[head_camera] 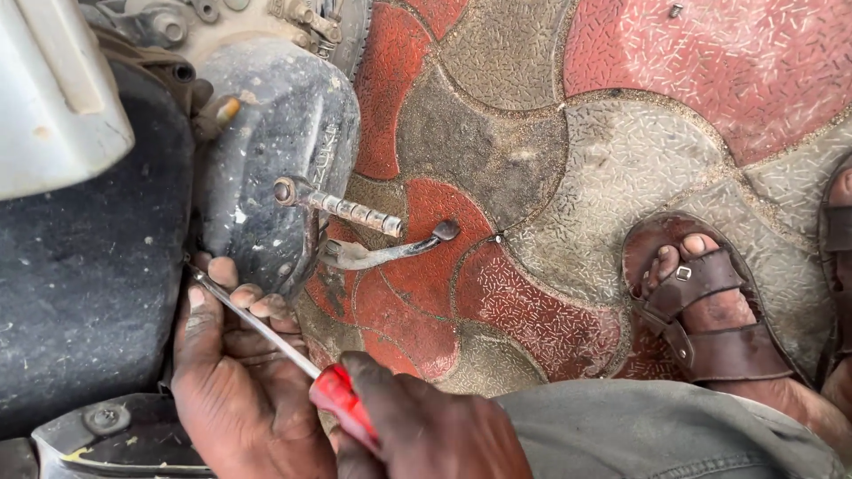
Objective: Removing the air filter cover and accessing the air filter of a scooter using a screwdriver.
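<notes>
While the right hand (426, 430) grips the red-handled screwdriver (342, 404), its shaft slants up-left past the left hand's curled, empty fingers (232, 297) under the engine cover (275, 151).

right hand (426, 435) grips red-handled screwdriver (266, 337) | left hand (235, 372) steadies shaft by engine cover (275, 151)
</notes>
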